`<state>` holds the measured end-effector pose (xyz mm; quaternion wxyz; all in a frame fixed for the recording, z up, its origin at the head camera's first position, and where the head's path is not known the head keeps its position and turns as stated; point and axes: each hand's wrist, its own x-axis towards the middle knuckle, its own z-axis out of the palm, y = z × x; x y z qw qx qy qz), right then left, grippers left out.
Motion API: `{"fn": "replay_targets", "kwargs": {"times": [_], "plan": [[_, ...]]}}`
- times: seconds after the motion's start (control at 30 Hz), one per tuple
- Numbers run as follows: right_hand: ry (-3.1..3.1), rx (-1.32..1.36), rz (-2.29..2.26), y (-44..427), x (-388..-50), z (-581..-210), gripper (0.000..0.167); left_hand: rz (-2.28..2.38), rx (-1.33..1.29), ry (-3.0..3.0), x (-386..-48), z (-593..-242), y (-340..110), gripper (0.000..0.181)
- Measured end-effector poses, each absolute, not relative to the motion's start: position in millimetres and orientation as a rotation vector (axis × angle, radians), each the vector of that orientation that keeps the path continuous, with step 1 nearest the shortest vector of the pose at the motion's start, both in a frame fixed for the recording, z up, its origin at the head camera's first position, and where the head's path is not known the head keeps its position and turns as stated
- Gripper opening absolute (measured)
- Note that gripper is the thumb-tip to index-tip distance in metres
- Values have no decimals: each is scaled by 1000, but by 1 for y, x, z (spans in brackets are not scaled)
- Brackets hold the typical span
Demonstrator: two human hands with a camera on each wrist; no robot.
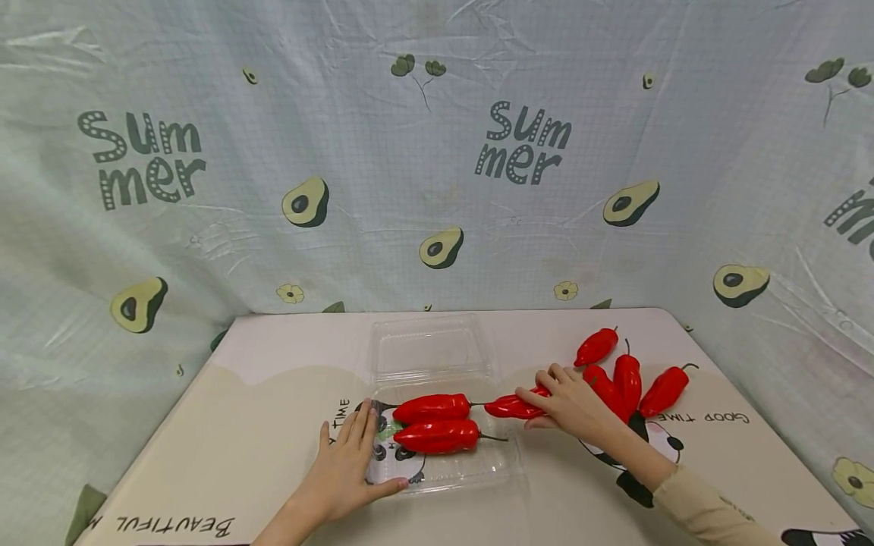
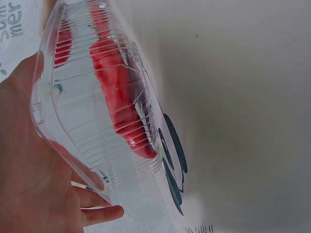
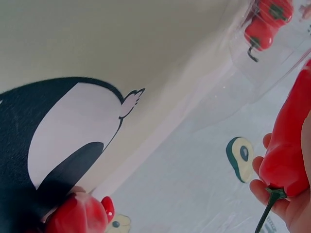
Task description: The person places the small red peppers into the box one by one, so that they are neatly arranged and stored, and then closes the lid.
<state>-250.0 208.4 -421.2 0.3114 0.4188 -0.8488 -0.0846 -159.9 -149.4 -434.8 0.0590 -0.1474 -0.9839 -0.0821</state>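
A clear plastic container (image 1: 478, 476) holds two red peppers (image 1: 432, 409) (image 1: 440, 437) lying side by side. My left hand (image 1: 341, 472) rests along its left edge with fingers spread; the left wrist view shows that hand (image 2: 34, 160) against the clear wall (image 2: 80, 116), a red pepper (image 2: 114, 87) behind it. My right hand (image 1: 576, 406) grips another red pepper (image 1: 508, 407), tip pointing left at the container's right side. In the right wrist view, fingers wrap this pepper (image 3: 286, 155), its green stem hanging free.
The container's clear lid (image 1: 430, 349) lies folded open at the back. Several loose red peppers (image 1: 627, 383) are grouped on the right of the printed table (image 1: 273, 455). A patterned sheet (image 1: 382, 152) hangs behind and around the table.
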Motion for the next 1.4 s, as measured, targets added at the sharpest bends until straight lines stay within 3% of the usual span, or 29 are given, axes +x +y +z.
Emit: {"fn": "replay_targets", "kwargs": {"times": [0.43,0.73,1.1,1.4], "plan": [[-2248,1095,-182,201,-244,-423,51,-244,-440,-2983,-159,-435,-149,105],[-2275,1106,-163,196,-238,-422,42,-236,-450,-2970,-159,-435,-149,105],[-2325,1148,-190,186,-233,-419,64,-258,-448,-2983,-160,-435,-149,105],[-2410,1187,-159,178,-226,-418,72,-242,-447,-2986,-160,-436,-150,106]]}}
